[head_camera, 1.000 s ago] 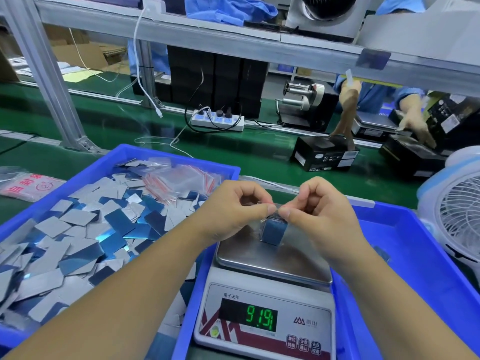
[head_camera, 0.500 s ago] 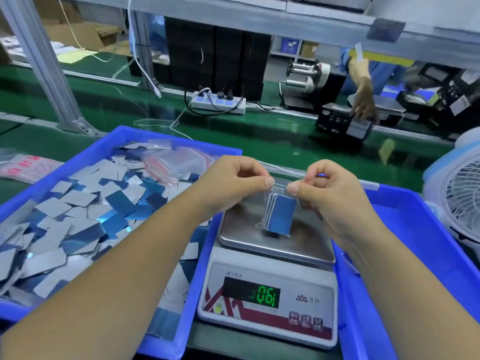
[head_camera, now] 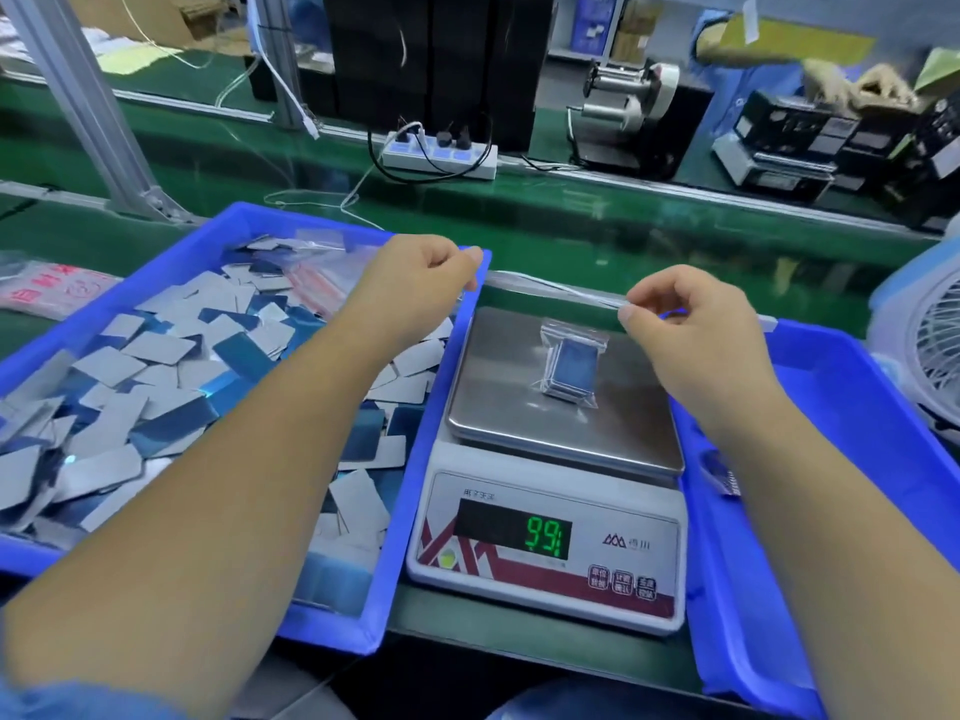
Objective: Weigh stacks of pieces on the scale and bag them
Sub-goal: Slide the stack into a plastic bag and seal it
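A small clear zip bag [head_camera: 570, 368] holding a stack of blue pieces lies on the steel plate of the white scale [head_camera: 511, 413]. The scale's green display [head_camera: 545, 535] shows digits like 99. Neither hand touches the bag. My left hand [head_camera: 421, 283] hovers over the right rim of the left blue bin [head_camera: 408, 501], fingers curled and empty. My right hand [head_camera: 685, 324] hovers above the plate's back right corner, thumb and forefinger together, holding nothing I can see. Loose grey and blue pieces [head_camera: 156, 381] fill the left bin.
Empty zip bags [head_camera: 317, 272] lie at the back of the left bin. A second blue bin [head_camera: 857, 407] stands right of the scale, with a white fan [head_camera: 924, 345] beyond it. A power strip [head_camera: 441, 153] and another person's workstation sit across the green belt.
Both hands let go of the bag, which now lies on the scale plate. The hands moved apart to left and right, and the display changed.
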A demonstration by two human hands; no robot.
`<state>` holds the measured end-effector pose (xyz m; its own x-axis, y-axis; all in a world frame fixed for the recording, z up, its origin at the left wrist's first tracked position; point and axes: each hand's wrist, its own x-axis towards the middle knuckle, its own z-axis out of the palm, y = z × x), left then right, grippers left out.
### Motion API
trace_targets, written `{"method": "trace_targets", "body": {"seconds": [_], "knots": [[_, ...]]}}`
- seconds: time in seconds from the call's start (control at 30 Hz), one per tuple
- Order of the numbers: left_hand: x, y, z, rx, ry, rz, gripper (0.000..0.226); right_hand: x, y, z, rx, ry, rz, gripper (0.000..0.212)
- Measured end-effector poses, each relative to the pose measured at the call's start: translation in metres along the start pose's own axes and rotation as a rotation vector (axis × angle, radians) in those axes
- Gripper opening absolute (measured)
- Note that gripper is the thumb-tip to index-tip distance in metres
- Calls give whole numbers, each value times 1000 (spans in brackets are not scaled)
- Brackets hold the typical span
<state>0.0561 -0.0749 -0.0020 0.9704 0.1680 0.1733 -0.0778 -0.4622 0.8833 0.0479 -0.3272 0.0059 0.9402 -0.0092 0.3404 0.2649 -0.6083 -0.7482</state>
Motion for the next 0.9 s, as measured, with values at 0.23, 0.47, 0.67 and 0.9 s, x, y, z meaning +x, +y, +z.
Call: {"method": "trace_targets", "body": {"seconds": [0.23,0.47,0.67,0.9], "knots": [[0,-3,2,18,-37,-35,42,-1,2,3,0,-36,2,9],[3,-7,3,47,-30,-49,40,-3,-2,4,-21,-69,-4,12],[0,-5,5,21,-35,-44,44,-8,-8,8,-128,-110,-38,11],[-8,5,16,43,-47,41,37,-26,-30,23,-567,-238,-218,66]]}}
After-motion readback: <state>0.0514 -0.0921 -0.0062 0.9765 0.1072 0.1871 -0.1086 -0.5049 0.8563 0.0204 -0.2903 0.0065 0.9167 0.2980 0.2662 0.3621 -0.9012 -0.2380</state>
